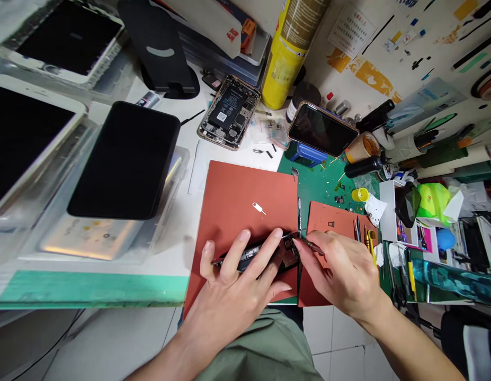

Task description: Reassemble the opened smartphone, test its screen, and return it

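Observation:
An opened phone [251, 255] with its dark inner parts showing lies on the larger red-brown mat [245, 185]. Across it spreads my left hand [241, 280], fingers over the body and thumb by the near side, holding it down. My right hand [340, 264] pinches thin metal tweezers [314, 247], their tip over the phone's right end. The exact contact of the tip is too small to make out. A SIM eject pin [258, 207] lies on the mat beyond my left fingers. Part of the phone is hidden under my left hand.
A smaller red-brown mat [317, 217] adjoins on the right, with screwdrivers [368, 241] at its edge. Behind are an opened phone with battery [230, 112], a propped phone [322, 131] and a yellow spray can [283, 69]. A black tablet-like device [126, 159] lies left.

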`<state>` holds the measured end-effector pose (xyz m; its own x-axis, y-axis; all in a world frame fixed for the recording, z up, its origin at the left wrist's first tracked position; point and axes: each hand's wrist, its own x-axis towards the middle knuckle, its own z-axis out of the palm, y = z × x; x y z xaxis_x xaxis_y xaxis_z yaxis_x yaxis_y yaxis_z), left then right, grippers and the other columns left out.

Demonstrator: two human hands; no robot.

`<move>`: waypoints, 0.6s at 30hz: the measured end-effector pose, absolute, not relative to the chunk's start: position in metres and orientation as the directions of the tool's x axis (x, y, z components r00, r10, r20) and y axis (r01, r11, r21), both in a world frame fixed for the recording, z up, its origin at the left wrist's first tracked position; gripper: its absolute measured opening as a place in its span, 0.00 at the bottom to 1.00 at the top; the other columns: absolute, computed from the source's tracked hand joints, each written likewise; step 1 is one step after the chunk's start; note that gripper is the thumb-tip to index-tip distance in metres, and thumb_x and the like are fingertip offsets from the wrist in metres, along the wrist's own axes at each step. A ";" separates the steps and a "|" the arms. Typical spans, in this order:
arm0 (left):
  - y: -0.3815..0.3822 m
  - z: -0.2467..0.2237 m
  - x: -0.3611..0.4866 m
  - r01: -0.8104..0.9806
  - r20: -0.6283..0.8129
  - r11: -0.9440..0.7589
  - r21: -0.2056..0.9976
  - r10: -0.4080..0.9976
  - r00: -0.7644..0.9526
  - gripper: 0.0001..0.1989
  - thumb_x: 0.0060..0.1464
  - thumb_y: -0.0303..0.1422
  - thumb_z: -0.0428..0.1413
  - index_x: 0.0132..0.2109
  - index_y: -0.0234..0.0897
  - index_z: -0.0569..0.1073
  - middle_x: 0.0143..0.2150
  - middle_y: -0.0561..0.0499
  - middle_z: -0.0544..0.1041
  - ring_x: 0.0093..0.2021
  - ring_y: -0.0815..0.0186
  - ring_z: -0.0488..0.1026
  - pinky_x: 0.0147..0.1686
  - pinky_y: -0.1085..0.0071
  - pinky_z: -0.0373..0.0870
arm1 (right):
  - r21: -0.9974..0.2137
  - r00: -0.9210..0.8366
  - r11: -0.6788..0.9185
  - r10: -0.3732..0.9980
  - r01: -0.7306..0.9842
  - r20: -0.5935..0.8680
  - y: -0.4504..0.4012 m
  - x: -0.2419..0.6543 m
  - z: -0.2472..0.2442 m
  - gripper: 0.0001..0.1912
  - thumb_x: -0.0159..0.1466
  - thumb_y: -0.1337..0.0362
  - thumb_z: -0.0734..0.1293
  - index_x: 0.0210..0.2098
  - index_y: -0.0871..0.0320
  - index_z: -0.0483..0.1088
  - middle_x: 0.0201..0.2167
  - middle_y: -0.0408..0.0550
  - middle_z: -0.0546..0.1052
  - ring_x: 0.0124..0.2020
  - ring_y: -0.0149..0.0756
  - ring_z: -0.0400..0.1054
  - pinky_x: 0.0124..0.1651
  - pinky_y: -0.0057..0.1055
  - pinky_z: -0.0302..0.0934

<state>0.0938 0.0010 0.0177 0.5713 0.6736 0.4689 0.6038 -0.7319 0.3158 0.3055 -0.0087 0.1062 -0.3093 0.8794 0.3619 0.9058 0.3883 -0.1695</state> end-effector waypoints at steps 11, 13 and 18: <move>0.001 0.016 0.094 0.603 0.475 -0.737 0.305 0.666 0.575 0.19 0.73 0.50 0.54 0.47 0.45 0.85 0.84 0.62 0.50 0.85 0.50 0.28 0.80 0.40 0.23 | -0.187 -0.315 0.393 0.885 0.900 0.343 -0.007 0.309 0.103 0.07 0.74 0.74 0.68 0.47 0.58 0.69 0.30 0.42 0.75 0.28 0.33 0.68 0.34 0.30 0.66; 0.002 0.016 0.095 0.599 0.476 -0.738 0.309 0.666 0.575 0.19 0.73 0.50 0.54 0.47 0.45 0.85 0.84 0.62 0.49 0.85 0.50 0.29 0.80 0.40 0.23 | -0.194 -0.320 0.400 0.883 0.896 0.344 -0.007 0.309 0.102 0.06 0.74 0.74 0.68 0.47 0.58 0.69 0.29 0.42 0.75 0.28 0.33 0.68 0.34 0.30 0.66; 0.000 0.016 0.094 0.602 0.461 -0.733 0.317 0.674 0.578 0.19 0.69 0.52 0.59 0.50 0.45 0.85 0.84 0.61 0.51 0.85 0.46 0.30 0.80 0.39 0.22 | -0.225 -0.313 0.398 0.889 0.889 0.334 -0.009 0.311 0.104 0.08 0.74 0.74 0.68 0.50 0.58 0.70 0.30 0.43 0.77 0.28 0.34 0.70 0.33 0.32 0.67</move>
